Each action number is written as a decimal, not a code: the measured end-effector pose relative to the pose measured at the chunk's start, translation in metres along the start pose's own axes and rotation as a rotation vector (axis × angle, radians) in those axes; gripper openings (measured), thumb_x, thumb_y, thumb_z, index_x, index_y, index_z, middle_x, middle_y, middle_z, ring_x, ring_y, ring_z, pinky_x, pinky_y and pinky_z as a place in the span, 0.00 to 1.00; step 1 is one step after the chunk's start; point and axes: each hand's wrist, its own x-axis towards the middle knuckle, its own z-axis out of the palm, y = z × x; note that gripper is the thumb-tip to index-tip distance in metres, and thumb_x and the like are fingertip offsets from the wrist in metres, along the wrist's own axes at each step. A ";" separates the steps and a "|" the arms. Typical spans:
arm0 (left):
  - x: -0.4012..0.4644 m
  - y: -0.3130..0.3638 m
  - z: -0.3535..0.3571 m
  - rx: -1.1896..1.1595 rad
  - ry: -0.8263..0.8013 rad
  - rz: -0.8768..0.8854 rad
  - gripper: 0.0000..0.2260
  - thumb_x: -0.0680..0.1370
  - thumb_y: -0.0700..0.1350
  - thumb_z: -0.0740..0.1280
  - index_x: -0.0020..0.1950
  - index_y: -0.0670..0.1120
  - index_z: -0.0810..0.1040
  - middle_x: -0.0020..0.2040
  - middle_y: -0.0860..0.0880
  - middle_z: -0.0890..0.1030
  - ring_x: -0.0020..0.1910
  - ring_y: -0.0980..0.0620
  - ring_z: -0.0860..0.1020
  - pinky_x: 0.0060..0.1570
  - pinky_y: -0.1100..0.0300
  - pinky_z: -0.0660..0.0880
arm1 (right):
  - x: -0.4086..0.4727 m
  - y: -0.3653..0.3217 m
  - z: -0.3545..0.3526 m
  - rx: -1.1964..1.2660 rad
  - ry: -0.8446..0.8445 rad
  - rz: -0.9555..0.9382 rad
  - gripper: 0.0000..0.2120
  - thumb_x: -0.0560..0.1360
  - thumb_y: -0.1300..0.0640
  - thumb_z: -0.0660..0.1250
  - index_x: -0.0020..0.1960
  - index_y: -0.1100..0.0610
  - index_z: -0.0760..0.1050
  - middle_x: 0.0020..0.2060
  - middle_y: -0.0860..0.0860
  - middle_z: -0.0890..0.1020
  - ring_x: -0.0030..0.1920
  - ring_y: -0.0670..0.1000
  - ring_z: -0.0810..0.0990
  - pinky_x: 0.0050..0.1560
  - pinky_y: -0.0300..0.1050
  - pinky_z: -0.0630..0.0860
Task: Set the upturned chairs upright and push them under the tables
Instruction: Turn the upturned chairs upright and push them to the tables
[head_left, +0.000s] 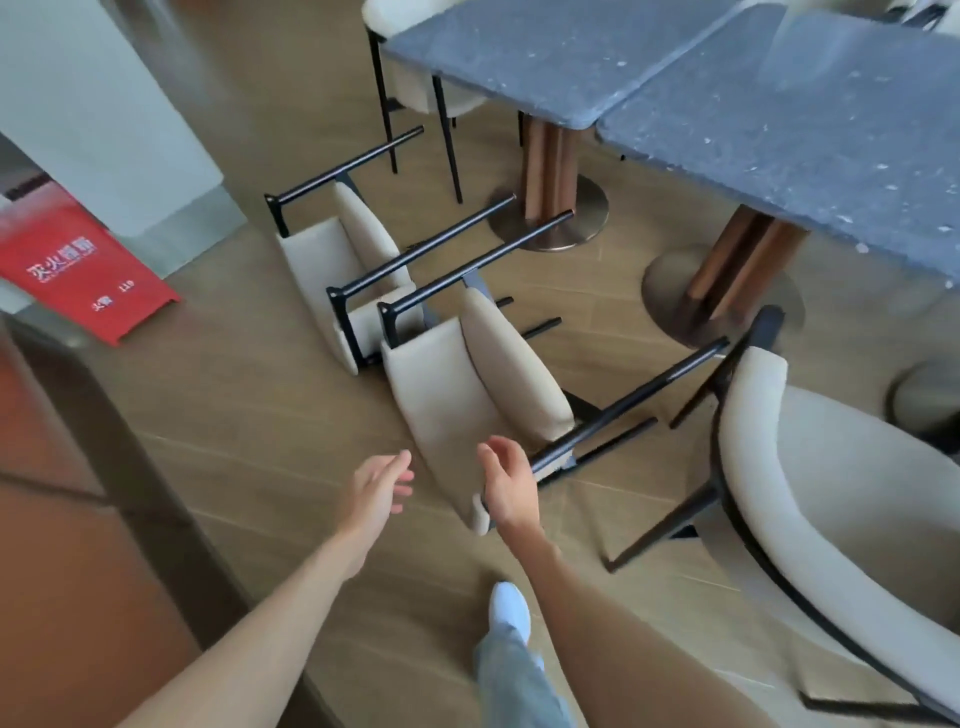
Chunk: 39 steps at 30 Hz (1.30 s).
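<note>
Two cream chairs with black legs lie tipped over on the wooden floor, legs pointing toward the tables. The nearer tipped chair (457, 400) lies just ahead of my hands; the farther tipped chair (332, 260) lies behind it to the left. My left hand (376, 491) hovers open beside the near chair's backrest, not touching it. My right hand (506, 486) is open over the backrest's lower edge, fingers spread. Two dark blue stone tables (737, 104) on copper pedestals stand at upper right.
A cream armchair (831, 483) stands at right, close to the near chair's legs. Another upright chair (415, 78) sits at the far table. A red floor sign (88, 270) stands at left by a white pillar (104, 119). My white shoe (509, 608) is below my hands.
</note>
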 end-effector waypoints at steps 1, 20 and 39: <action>0.017 0.002 -0.009 0.025 0.016 -0.050 0.10 0.82 0.49 0.65 0.55 0.43 0.79 0.53 0.41 0.83 0.50 0.44 0.80 0.52 0.49 0.77 | 0.009 0.001 0.016 -0.003 -0.001 0.045 0.19 0.81 0.48 0.63 0.67 0.57 0.74 0.64 0.50 0.78 0.65 0.50 0.75 0.68 0.45 0.68; 0.414 0.075 0.046 0.252 -0.528 -0.275 0.15 0.79 0.55 0.69 0.56 0.44 0.78 0.53 0.45 0.81 0.49 0.46 0.81 0.54 0.45 0.79 | 0.279 -0.004 0.153 0.305 0.483 0.474 0.22 0.78 0.46 0.66 0.68 0.56 0.75 0.63 0.51 0.80 0.62 0.51 0.76 0.60 0.41 0.69; 0.611 -0.224 0.057 0.209 -0.470 -0.826 0.20 0.72 0.59 0.76 0.50 0.47 0.72 0.50 0.42 0.76 0.45 0.47 0.82 0.49 0.45 0.83 | 0.381 0.296 0.356 1.293 0.755 0.863 0.24 0.73 0.50 0.76 0.62 0.62 0.73 0.59 0.57 0.76 0.60 0.55 0.79 0.58 0.52 0.80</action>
